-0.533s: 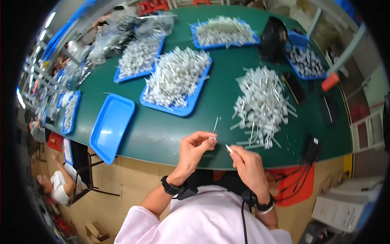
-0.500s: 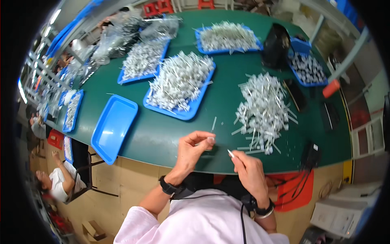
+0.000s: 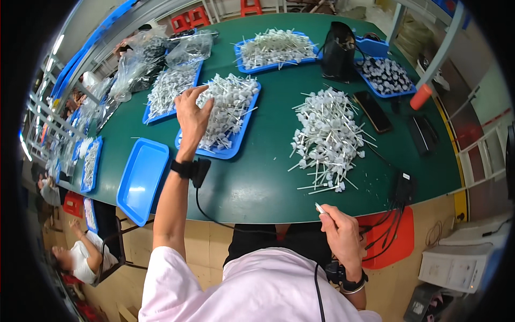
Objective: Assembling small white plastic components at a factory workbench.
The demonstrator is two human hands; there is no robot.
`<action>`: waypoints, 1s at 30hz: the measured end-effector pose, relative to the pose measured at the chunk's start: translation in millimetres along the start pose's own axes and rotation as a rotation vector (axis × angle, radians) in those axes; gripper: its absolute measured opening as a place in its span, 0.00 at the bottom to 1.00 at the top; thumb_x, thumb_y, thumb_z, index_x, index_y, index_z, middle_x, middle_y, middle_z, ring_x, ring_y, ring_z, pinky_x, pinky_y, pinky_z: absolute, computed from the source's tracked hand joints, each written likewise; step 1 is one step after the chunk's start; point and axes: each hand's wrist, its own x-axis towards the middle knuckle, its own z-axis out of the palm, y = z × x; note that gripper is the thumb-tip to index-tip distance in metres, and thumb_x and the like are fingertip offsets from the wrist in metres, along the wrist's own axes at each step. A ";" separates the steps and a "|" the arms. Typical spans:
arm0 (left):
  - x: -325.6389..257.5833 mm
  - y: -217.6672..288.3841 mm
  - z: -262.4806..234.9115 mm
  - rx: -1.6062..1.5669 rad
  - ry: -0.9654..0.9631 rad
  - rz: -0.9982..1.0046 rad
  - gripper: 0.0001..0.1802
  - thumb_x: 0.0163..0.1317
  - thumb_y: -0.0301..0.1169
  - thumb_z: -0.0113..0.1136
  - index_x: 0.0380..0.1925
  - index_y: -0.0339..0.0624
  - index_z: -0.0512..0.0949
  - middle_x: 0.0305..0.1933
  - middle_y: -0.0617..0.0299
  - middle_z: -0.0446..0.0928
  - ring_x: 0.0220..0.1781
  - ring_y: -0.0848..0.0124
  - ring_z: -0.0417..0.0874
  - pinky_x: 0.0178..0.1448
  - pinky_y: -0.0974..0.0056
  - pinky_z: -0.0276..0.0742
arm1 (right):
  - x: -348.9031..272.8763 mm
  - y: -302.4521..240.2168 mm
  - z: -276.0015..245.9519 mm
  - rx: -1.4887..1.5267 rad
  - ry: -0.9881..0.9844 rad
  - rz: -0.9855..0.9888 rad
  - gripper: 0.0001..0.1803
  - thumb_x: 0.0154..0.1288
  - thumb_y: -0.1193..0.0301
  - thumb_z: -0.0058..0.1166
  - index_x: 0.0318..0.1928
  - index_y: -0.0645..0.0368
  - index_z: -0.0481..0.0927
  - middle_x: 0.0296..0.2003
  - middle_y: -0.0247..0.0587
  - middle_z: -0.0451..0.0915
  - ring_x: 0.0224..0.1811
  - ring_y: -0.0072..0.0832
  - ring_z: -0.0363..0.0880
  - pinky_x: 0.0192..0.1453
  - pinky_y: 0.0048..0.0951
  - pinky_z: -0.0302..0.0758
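My left hand (image 3: 193, 118) is over the left side of a blue tray (image 3: 234, 152), its thumb and fingers apart, and I see nothing in them. That tray is heaped with small white plastic pieces on thin stems (image 3: 228, 112). Close to the table's front edge, my right hand (image 3: 342, 232) is closed around a slim white pointed stick (image 3: 319, 207); most of the stick is hidden in the fingers. A loose pile of the same stemmed pieces (image 3: 328, 134) lies on the green table beyond my right hand.
A blue tray (image 3: 122, 199) with its bottom showing lies at the left. Other filled trays (image 3: 257, 71) stand farther back. On the right are a black bag (image 3: 338, 53), a phone (image 3: 373, 111), and a black box with cables (image 3: 403, 188). A seated person (image 3: 88, 255) works at left.
My left hand has moved away from the front edge, forward and left to the filled tray, and its fingers have opened. The right hand has shifted slightly right, still holding the white stick.
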 end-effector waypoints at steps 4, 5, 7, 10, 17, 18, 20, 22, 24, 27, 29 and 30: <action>-43.6 83.2 17.4 -0.371 -0.325 0.100 0.11 0.56 0.25 0.69 0.40 0.45 0.86 0.42 0.59 0.85 0.45 0.61 0.81 0.51 0.60 0.76 | -1.4 -1.9 -10.4 -0.030 -0.004 0.055 0.09 0.71 0.73 0.54 0.48 0.63 0.79 0.26 0.46 0.79 0.23 0.39 0.78 0.30 0.37 0.72; -50.6 105.1 20.1 -0.366 -0.491 -0.014 0.10 0.58 0.27 0.68 0.41 0.45 0.86 0.40 0.60 0.85 0.42 0.62 0.81 0.49 0.60 0.77 | -0.2 -3.1 -10.2 -0.036 0.007 0.022 0.09 0.71 0.73 0.54 0.48 0.63 0.79 0.26 0.47 0.79 0.24 0.40 0.78 0.30 0.37 0.72; -62.0 114.2 51.3 -0.412 -0.593 -0.021 0.12 0.59 0.30 0.68 0.44 0.45 0.86 0.39 0.60 0.85 0.40 0.65 0.82 0.46 0.61 0.78 | 1.0 -6.4 -9.2 -0.047 0.034 -0.050 0.09 0.71 0.73 0.54 0.48 0.63 0.79 0.26 0.47 0.79 0.25 0.41 0.78 0.30 0.38 0.72; -61.7 122.1 79.0 -0.507 -0.733 -0.173 0.13 0.57 0.31 0.67 0.43 0.43 0.86 0.36 0.56 0.86 0.38 0.61 0.85 0.43 0.58 0.79 | -4.4 -8.2 -8.7 -0.022 0.048 -0.079 0.10 0.72 0.70 0.54 0.48 0.63 0.79 0.28 0.47 0.79 0.27 0.43 0.79 0.31 0.39 0.73; -58.8 115.3 58.4 -0.556 -0.766 -0.200 0.15 0.59 0.32 0.68 0.45 0.39 0.85 0.32 0.56 0.85 0.33 0.69 0.85 0.40 0.65 0.79 | -15.1 -5.0 -13.0 -0.028 0.043 -0.043 0.11 0.73 0.69 0.54 0.49 0.63 0.79 0.28 0.46 0.79 0.26 0.43 0.78 0.31 0.39 0.73; -59.2 114.3 39.7 -0.551 -0.787 -0.225 0.14 0.61 0.32 0.68 0.45 0.38 0.85 0.32 0.59 0.85 0.34 0.72 0.84 0.40 0.66 0.78 | -13.8 -5.3 -12.4 -0.022 0.038 -0.035 0.11 0.73 0.69 0.54 0.49 0.63 0.79 0.28 0.46 0.79 0.26 0.42 0.78 0.31 0.39 0.73; -67.1 109.0 6.4 -0.611 -0.794 -0.281 0.14 0.63 0.32 0.67 0.45 0.37 0.84 0.33 0.62 0.84 0.35 0.76 0.82 0.41 0.69 0.77 | -9.4 -8.0 -10.1 -0.002 0.022 -0.040 0.11 0.73 0.70 0.54 0.48 0.63 0.79 0.28 0.46 0.79 0.27 0.43 0.78 0.32 0.38 0.73; -85.8 103.8 -20.6 -0.743 -0.772 -0.344 0.12 0.64 0.32 0.67 0.44 0.38 0.85 0.35 0.64 0.84 0.35 0.77 0.81 0.41 0.71 0.75 | -4.7 -8.9 -3.2 0.006 -0.001 -0.059 0.10 0.72 0.70 0.54 0.48 0.63 0.79 0.29 0.46 0.79 0.27 0.44 0.78 0.32 0.38 0.73; -105.5 105.5 -47.2 -0.925 -0.794 -0.568 0.11 0.64 0.33 0.67 0.43 0.39 0.85 0.35 0.66 0.83 0.35 0.79 0.79 0.41 0.72 0.74 | 2.5 -12.9 8.1 0.010 -0.038 -0.111 0.10 0.72 0.71 0.54 0.48 0.63 0.79 0.29 0.46 0.79 0.28 0.44 0.78 0.33 0.38 0.73; -134.8 111.8 -60.1 -1.182 -0.742 -0.904 0.11 0.67 0.33 0.65 0.45 0.40 0.83 0.38 0.62 0.84 0.36 0.79 0.81 0.39 0.73 0.75 | 12.6 -26.4 22.4 0.042 -0.096 -0.115 0.09 0.72 0.71 0.54 0.47 0.63 0.79 0.31 0.47 0.80 0.30 0.46 0.78 0.34 0.38 0.73; -144.5 120.9 -64.6 -1.329 -0.687 -1.152 0.11 0.68 0.32 0.64 0.46 0.39 0.82 0.39 0.59 0.85 0.37 0.77 0.83 0.39 0.73 0.77 | 16.9 -29.2 34.2 0.064 -0.091 -0.166 0.09 0.71 0.71 0.55 0.47 0.62 0.78 0.32 0.47 0.80 0.29 0.46 0.79 0.33 0.40 0.73; -148.2 124.1 -64.4 -1.409 -0.671 -1.205 0.11 0.68 0.30 0.63 0.47 0.37 0.81 0.41 0.54 0.86 0.39 0.74 0.86 0.40 0.74 0.82 | 19.4 -31.9 38.8 0.056 -0.089 -0.196 0.09 0.71 0.71 0.55 0.47 0.62 0.78 0.31 0.47 0.80 0.29 0.46 0.79 0.33 0.40 0.73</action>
